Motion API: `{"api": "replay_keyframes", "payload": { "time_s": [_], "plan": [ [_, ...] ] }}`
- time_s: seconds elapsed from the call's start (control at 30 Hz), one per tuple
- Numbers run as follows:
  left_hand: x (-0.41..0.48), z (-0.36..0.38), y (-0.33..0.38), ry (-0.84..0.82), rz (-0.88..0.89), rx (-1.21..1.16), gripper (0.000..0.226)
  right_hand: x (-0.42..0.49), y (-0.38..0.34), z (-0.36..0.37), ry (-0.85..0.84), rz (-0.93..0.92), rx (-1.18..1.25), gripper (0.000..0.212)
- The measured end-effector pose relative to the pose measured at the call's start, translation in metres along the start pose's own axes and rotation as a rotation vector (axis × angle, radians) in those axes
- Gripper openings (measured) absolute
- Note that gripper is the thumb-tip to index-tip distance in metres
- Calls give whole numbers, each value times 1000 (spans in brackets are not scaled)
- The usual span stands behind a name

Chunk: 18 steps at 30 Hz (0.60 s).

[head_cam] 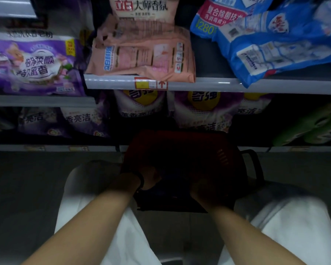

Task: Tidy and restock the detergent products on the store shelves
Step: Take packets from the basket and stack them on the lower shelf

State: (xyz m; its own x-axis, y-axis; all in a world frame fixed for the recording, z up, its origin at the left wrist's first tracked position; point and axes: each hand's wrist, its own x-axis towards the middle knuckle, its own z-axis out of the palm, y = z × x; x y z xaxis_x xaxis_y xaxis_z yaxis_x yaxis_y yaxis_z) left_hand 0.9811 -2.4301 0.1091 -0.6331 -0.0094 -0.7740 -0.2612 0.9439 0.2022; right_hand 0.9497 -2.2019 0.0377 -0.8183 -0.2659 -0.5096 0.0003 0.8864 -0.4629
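**Both hands down in the basket, shelves above**

The person crouched before the shelving with a dark red plastic shopping basket (182,150) on the floor between the knees, pushed up against the bottom shelf. Both forearms reached straight forward and down into it. The left hand (148,178), a dark band at its wrist, sat at the basket's near left side; the right hand (204,190) was just beside it, near the middle. The two hands were close together but not touching. The basket interior was too dark to show whether either hand gripped anything, or what lay under them.

The stock already shelved lay up and away from the hands. Pink plastic detergent bags (141,58) were stacked flat on the grey metal shelf (208,86), long axis across the shelf front, almost directly above the left hand. Blue plastic detergent bags (275,46) sprawled crookedly to the right, one corner over the shelf lip. Between these piles was a bare gap of shelf, roughly above the right hand. In my judgement anything lifted from the basket would travel upward and forward, and the right hand was the nearer for that gap and the untidy blue pile.
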Motion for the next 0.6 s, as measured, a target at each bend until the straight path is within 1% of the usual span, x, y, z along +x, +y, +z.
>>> {"api": "replay_keyframes", "payload": {
  "time_s": [0.03, 0.07, 0.1, 0.17, 0.2, 0.23, 0.27, 0.3, 0.33, 0.37, 0.4, 0.43, 0.47, 0.5, 0.53, 0.6],
  "plan": [
    [-1, 2, 0, 2, -8, -22, 50, -8, -7, -5, 23, -8, -17, 33],
    [-4, 4, 2, -3, -7, -75, 52, -9, -7, -7, 72, -67, -67, 33],
    [-9, 5, 7, -27, -3, -166, 55, -13, -14, -15, 86, -109, -119, 31],
    [-19, 8, 20, -112, -40, -404, 62, -20, -26, -31, 161, -114, -190, 28],
    [-22, 12, 27, -176, -92, -573, 68, -25, -33, -38, 188, -127, -232, 28],
    [-28, 14, 35, -241, -147, -779, 77, -33, -40, -45, 176, -123, -252, 27],
    [-27, 20, 42, -297, -194, -1025, 88, -45, -47, -50, 170, -110, -282, 26],
    [-24, 29, 46, -331, -218, -1264, 97, -59, -54, -50, 171, -97, -299, 26],
    [-22, 37, 53, -343, -218, -1505, 99, -74, -57, -46, 215, -122, -304, 26],
    [-20, 46, 62, -316, -203, -1706, 87, -92, -57, -38, 318, -181, -304, 26],
    [-20, 57, 70, -249, -177, -1880, 68, -111, -56, -29, 393, -217, -280, 25],
    [-22, 68, 79, -165, -202, -1980, 48, -126, -54, -22, 403, -205, -259, 25],
    [-23, 80, 85, -96, -238, -2071, 33, -136, -51, -17, 385, -190, -247, 25],
    [-27, 88, 89, -60, -263, -2127, 26, -141, -45, -14, 365, -189, -234, 26],
    [-30, 95, 91, -23, -249, -2178, 25, -142, -40, -14, 333, -201, -226, 28],
    [-43, 98, 93, 40, -204, -2155, 22, -143, -29, -24, 275, -255, -167, 34]
  ]
}}
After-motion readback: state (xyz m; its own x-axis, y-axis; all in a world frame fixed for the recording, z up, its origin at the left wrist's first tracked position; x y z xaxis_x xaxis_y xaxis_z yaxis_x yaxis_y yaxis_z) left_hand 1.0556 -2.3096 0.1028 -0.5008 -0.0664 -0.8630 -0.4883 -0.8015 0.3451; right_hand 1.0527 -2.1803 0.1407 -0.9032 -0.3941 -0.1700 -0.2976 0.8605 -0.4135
